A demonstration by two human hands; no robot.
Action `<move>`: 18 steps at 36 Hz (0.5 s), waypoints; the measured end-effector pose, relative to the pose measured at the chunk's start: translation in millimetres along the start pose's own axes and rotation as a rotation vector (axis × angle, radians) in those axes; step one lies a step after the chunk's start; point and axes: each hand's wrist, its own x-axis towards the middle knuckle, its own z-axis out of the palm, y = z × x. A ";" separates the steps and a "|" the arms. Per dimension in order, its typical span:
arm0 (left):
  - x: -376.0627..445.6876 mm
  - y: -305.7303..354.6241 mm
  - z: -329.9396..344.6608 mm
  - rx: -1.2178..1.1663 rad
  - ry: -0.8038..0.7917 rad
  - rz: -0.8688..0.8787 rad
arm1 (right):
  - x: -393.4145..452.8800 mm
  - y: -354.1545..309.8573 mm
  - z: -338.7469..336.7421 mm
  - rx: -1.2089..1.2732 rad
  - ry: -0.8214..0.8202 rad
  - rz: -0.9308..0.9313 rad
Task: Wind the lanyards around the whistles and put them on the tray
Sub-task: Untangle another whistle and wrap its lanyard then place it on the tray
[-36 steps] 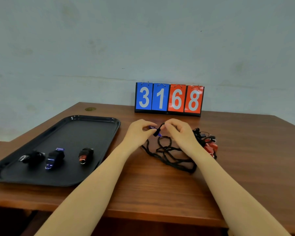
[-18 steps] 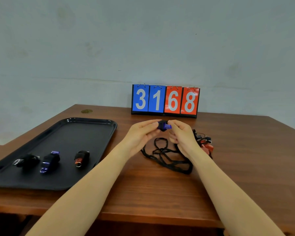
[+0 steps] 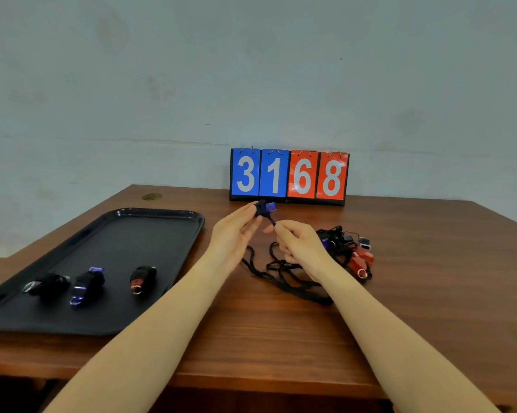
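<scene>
Left hand (image 3: pixel 236 231) pinches blue whistle (image 3: pixel 265 208) above table (image 3: pixel 430 293), 12 o'clock of hands. Right hand (image 3: pixel 299 245) pinches its lanyard (image 3: pixel 281 272), cord trailing down. Tray (image 3: pixel 150 228) at 9 o'clock holds three wound whistles (image 3: pixel 87 283).

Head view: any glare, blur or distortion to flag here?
Head view: soft even light; faint glare on the tray rim; wide-angle bend at the table edges; the blue whistle in the left hand slightly blurred; scoreboard digits sharp.

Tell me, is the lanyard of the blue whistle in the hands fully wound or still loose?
Mostly loose: the lanyard trails from the blue whistle onto the table.
</scene>
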 end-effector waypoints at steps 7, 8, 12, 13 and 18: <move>5.3 1.4 -9.0 0.461 0.162 0.166 | -5.2 -3.3 7.1 -0.494 -0.094 -0.188; 5.5 0.5 -10.2 0.514 0.164 0.156 | -5.7 -3.1 6.9 -0.523 -0.103 -0.205; 9.3 -0.1 -16.1 0.783 0.180 0.175 | -6.9 -5.8 3.9 -0.593 -0.079 -0.279; 9.9 0.2 -16.7 0.834 0.183 0.183 | -6.8 -7.3 3.0 -0.588 -0.061 -0.299; 8.0 0.4 -14.7 0.955 0.161 0.167 | -4.3 -12.8 -1.8 -0.386 0.096 -0.334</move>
